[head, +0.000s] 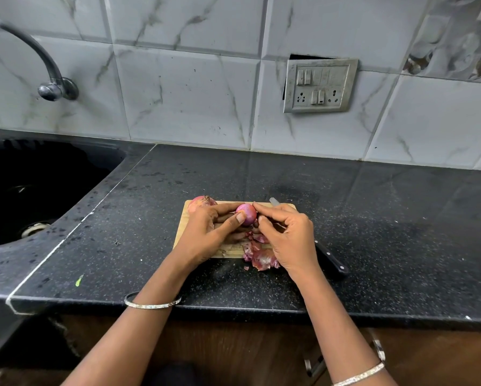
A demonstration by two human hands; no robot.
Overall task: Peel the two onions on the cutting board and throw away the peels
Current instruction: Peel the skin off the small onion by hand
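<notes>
I see the black speckled stone bench (373, 218) across the middle of the frame, with the black sink (66, 154) at the left. The light wooden cutting board (229, 252) lies on the bench at the centre.

My left hand (208, 235) is over the board. Its fingers and thumb are curled round the small round pink onion (246, 214). My right hand (286, 238) pinches at the right side of that onion with thumb and first finger. I cannot tell if a bit of skin is between them.

The black-handled knife (331, 260) lies under my right hand. The pile of dry red peels (261, 259) sits at the lower edge of the board. The bigger red onion with its skin on (201, 203) waits at the board's upper left corner.

I think the small onion is nearly bare. I would hold it steady, turn it slowly, pick off thin bits, and drop them on the pile, away from the knife.
</notes>
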